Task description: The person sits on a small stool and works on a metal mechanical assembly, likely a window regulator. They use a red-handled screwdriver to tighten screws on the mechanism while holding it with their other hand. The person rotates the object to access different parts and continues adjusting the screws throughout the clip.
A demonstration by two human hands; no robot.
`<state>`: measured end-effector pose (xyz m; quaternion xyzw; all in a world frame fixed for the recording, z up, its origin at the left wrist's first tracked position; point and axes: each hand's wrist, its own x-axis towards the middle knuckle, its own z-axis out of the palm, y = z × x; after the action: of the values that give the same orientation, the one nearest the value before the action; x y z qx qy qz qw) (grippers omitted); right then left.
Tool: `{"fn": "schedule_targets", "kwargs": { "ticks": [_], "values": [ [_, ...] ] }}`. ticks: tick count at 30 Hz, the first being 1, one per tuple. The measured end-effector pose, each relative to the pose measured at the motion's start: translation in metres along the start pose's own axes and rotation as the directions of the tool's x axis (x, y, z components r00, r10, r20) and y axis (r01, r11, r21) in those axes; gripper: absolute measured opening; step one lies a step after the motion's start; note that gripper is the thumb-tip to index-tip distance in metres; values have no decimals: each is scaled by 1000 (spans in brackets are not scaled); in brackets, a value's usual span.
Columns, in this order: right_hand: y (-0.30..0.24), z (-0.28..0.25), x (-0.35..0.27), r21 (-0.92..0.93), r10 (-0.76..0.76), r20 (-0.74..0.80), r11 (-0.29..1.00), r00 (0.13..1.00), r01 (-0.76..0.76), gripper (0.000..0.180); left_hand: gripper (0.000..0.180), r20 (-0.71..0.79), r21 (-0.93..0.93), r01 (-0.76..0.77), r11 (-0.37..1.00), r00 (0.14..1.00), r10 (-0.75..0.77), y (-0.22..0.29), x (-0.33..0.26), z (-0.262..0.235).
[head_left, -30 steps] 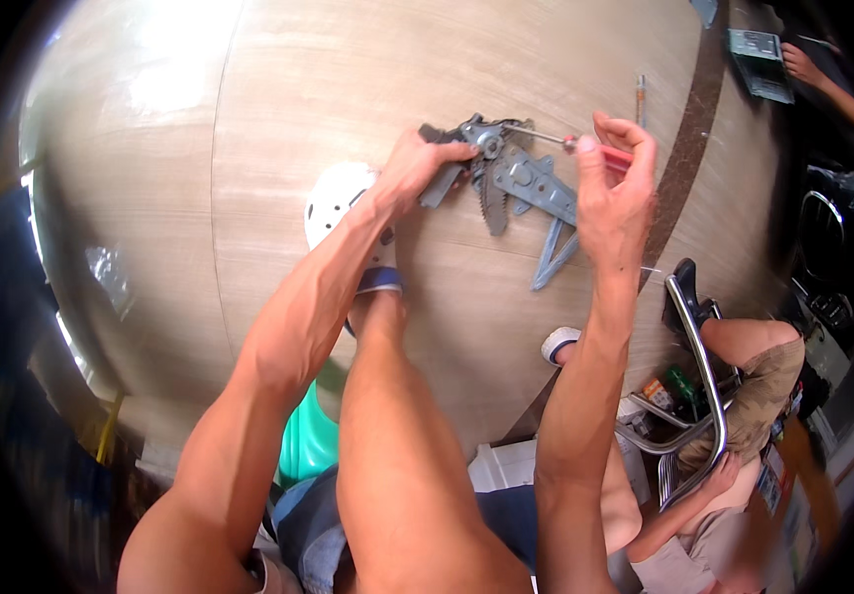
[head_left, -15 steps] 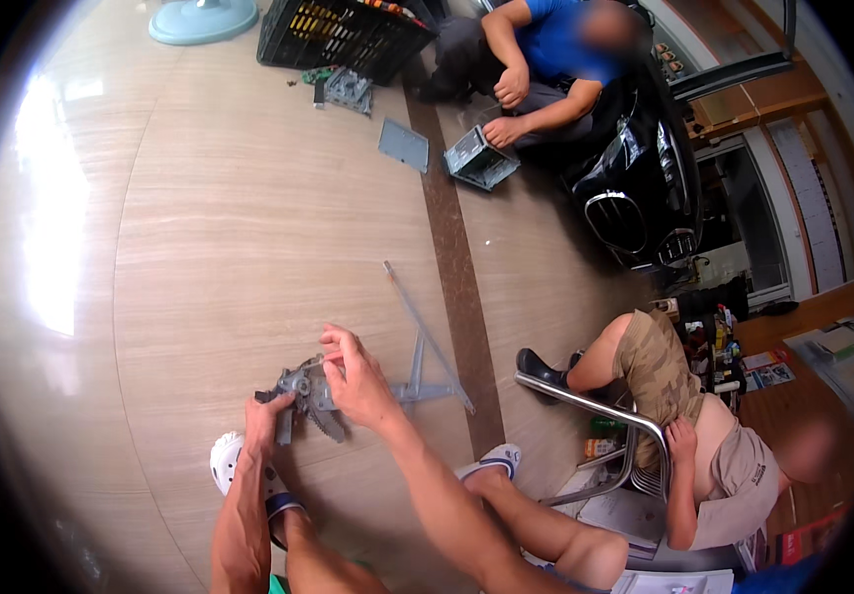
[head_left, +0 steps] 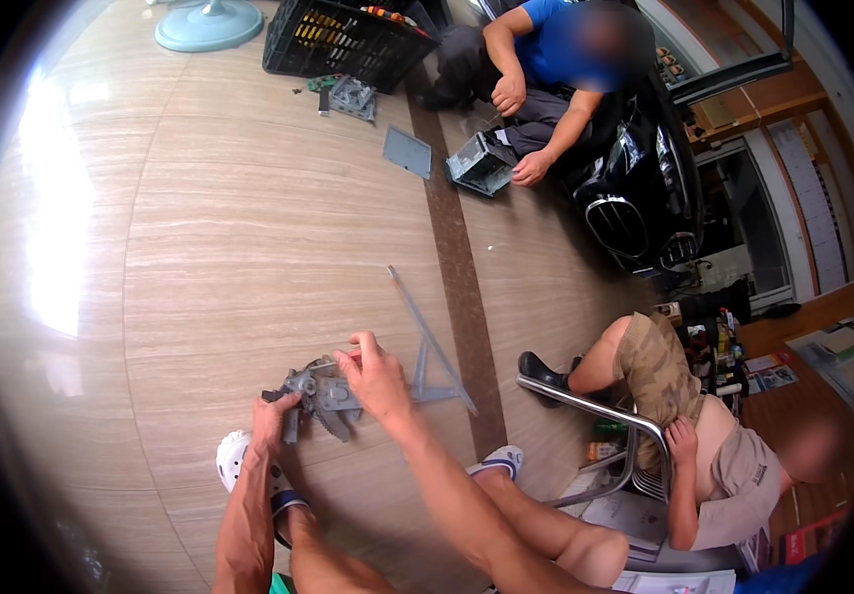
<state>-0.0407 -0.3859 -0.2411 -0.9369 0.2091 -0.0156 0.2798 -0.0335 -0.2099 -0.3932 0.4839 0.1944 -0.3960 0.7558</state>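
L hand (head_left: 273,411) pins the near-left end of a grey metal mechanism (head_left: 320,394), fingers curled down over it, narrow grip, thumb side hidden. The part lies on the tiled floor (head_left: 199,257), just beyond the person's white shoe (head_left: 231,457), well short of the dark floor strip (head_left: 456,287).

R hand (head_left: 375,374) closes on top of the mech's right side, fingers pinched round something thin w/ a red tip; can't tell if it's a driver or a clip. Long grey arms (head_left: 427,356) of the mech run out right and away toward the strip, unsupported.

Risks, as I judge them:
- Bare fingers among stamped plates + toothed sector; if the linkage swings or springs, pinch or cut likely.
- Floor is smooth, so the part may skate under sideways force; only L hand holds it down.
- Thin tool could slip off and jab L hand, which sits in line w/ it.
- Long arms could whip round if the pivot frees.

Farther right: seated person's dark shoe (head_left: 543,373) and a chair's metal frame (head_left: 595,416) near the arm tips. Far edge: another person by a small metal box (head_left: 481,163), black crate (head_left: 343,40), well apart.
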Motion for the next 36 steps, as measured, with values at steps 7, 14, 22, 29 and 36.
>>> {"fn": "schedule_targets", "kwargs": {
  "ticks": [7,14,22,29,36],
  "values": [
    [4,6,-4,262,-121,-75,955,990,136,23,13,6,31,-1,1000,1000,1,-1,2,-1],
    [10,-4,-3,-30,61,17,998,998,-61,26,15,10,56,-6,998,1000,5,0,1,-1],
    [12,8,-13,208,-181,-104,958,978,200,28,14,-11,60,-12,998,1000,13,6,-3,2],
    [-4,-6,-9,-19,39,18,999,999,-38,22,14,-17,68,-8,998,1000,9,2,0,-2],
    [-2,0,-17,343,-194,-39,919,980,196,20,14,-14,54,-2,999,1000,2,3,-1,-2]
  ]
}}
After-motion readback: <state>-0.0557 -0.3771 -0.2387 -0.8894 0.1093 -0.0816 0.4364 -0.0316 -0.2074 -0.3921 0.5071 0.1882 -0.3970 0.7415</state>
